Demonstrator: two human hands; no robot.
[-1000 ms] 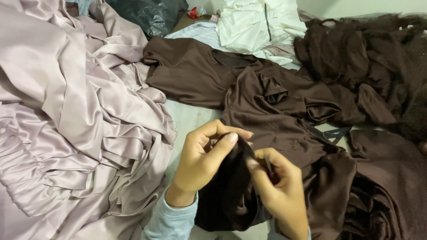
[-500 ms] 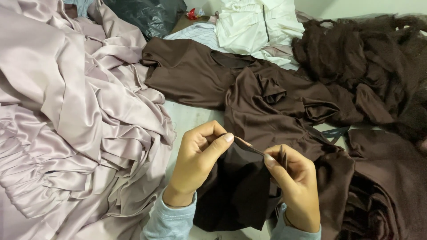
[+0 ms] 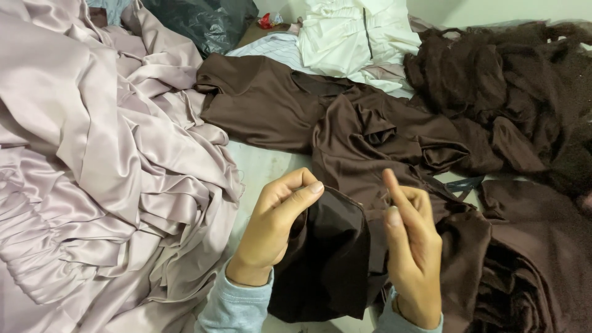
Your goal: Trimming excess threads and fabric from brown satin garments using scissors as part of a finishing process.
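My left hand (image 3: 277, 225) pinches the upper edge of a dark brown fabric piece (image 3: 327, 259) between thumb and forefinger; the cloth hangs down between my wrists. My right hand (image 3: 412, 253) is raised beside it, thumb pressed to fingertips, forefinger pointing up. Whether it holds something thin, such as a needle, I cannot tell. Both wrists show light blue sleeves. Behind my hands lies a brown satin garment (image 3: 345, 123), spread out and creased.
A large heap of pale pink satin (image 3: 98, 160) fills the left side. Dark brown lacy cloth (image 3: 512, 92) is piled at the right, more brown folds (image 3: 530, 265) below it. White fabric (image 3: 351, 37) and a dark plastic bag (image 3: 197, 21) lie at the back.
My right hand has drawn away from the fabric edge to the right and lifted, its forefinger now pointing up. My left hand keeps its pinch on the cloth.
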